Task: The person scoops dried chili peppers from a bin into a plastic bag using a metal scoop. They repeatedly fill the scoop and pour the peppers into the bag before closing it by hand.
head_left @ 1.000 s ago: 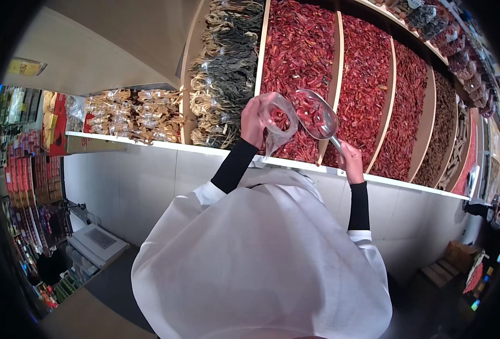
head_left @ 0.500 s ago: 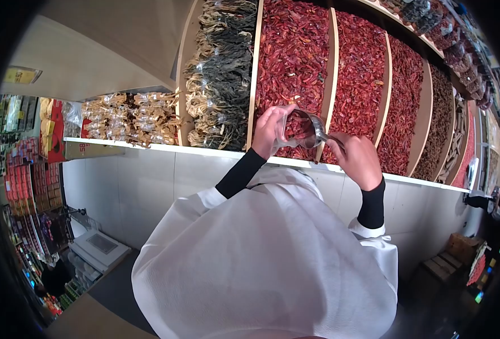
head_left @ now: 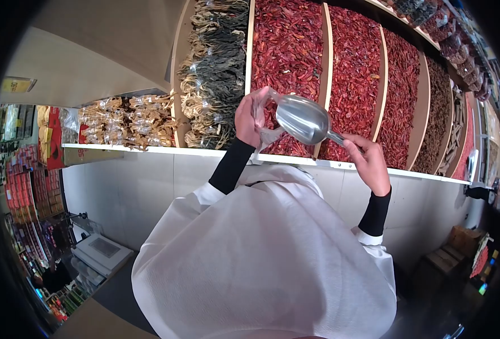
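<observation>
My right hand (head_left: pixel 369 164) is closed on the handle of a shiny metal scoop (head_left: pixel 303 120), which points leftward over the bins. No chillies show on the side of the scoop facing me. On the left, my left hand (head_left: pixel 246 121) grips a clear plastic bag (head_left: pixel 268 135), with the scoop's tip at the bag's mouth. The bag's contents are hard to make out. Below both hands lie dried red chillies (head_left: pixel 289 48), and a wooden divider (head_left: pixel 327 62) separates them from a second bin of red chillies (head_left: pixel 354 68).
Bundled dried greens (head_left: pixel 216 68) fill the bin to the left, beside packs of tan dried goods (head_left: pixel 128 121). Darker spices (head_left: pixel 433 124) lie farther right. A white shelf edge (head_left: pixel 204 152) runs along the front. At lower left stands a pale machine (head_left: pixel 104 252).
The scoop has rolled over and tilted, now showing a broad bare metal face. My left hand and the bag have shifted left, while my right hand has moved slightly right.
</observation>
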`<control>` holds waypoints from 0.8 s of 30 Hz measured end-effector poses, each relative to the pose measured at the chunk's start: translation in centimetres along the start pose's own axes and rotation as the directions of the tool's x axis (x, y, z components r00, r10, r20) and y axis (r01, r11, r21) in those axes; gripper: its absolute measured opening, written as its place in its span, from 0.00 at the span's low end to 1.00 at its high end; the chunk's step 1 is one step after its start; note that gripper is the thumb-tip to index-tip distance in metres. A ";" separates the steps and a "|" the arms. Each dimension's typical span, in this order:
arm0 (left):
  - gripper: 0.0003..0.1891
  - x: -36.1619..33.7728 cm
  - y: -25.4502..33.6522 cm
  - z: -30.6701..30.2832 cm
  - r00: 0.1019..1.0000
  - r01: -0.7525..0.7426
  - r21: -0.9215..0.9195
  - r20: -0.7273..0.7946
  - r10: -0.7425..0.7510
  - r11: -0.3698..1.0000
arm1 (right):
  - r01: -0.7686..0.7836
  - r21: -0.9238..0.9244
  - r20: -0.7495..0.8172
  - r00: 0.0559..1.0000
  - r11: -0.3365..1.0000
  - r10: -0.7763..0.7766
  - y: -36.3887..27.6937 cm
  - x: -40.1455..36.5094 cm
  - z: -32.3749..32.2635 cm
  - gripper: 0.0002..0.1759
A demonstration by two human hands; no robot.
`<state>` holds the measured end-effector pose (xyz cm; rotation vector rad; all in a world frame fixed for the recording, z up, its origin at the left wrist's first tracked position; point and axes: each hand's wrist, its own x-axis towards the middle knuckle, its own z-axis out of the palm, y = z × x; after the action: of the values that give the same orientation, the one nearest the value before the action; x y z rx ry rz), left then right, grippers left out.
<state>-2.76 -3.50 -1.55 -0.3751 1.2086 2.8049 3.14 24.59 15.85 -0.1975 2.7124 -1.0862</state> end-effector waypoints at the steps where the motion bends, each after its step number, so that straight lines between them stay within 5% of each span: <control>1: 0.20 0.2 0.2 0.6 0.996 -0.062 0.014 -0.059 0.063 0.998 | -0.048 0.168 -0.027 0.998 0.985 0.053 1.8 0.0 0.8 0.16; 4: 0.19 -0.1 1.0 0.9 1.000 -0.004 -0.072 -0.016 0.003 0.997 | -0.170 0.542 -0.031 0.975 0.823 0.221 7.7 -0.1 5.0 0.16; 8: 0.19 -0.5 0.8 2.0 0.994 0.043 -0.036 -0.102 -0.047 0.998 | -0.089 0.575 -0.206 0.946 0.813 0.249 14.3 0.9 16.1 0.17; 10: 0.19 -1.1 1.1 2.8 0.997 0.061 -0.052 -0.047 -0.064 0.997 | -0.187 0.659 -0.108 0.935 0.729 0.338 15.6 1.2 20.1 0.18; 12: 0.19 -1.6 1.5 3.5 0.997 0.078 -0.068 0.005 -0.077 0.995 | -0.182 0.527 -0.192 0.926 0.830 0.326 16.3 1.7 23.1 0.18; 18: 0.22 -3.1 3.1 4.9 0.980 0.102 -0.028 0.174 -0.096 0.994 | -0.274 0.323 -0.104 0.941 0.906 0.322 17.6 2.7 26.4 0.16; 20: 0.21 -3.5 3.7 5.8 0.985 0.116 -0.039 0.134 -0.110 0.992 | -0.086 0.108 -0.273 0.955 0.990 0.113 17.7 3.2 26.5 0.15; 24: 0.20 -3.9 4.2 5.8 0.985 0.133 -0.050 0.120 -0.126 0.990 | -0.065 0.150 -0.301 0.948 0.986 0.108 17.3 3.3 25.4 0.14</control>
<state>-0.78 -2.12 6.23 -0.2779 1.0420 2.7137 5.41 19.48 -14.54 0.1253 2.8617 -1.3747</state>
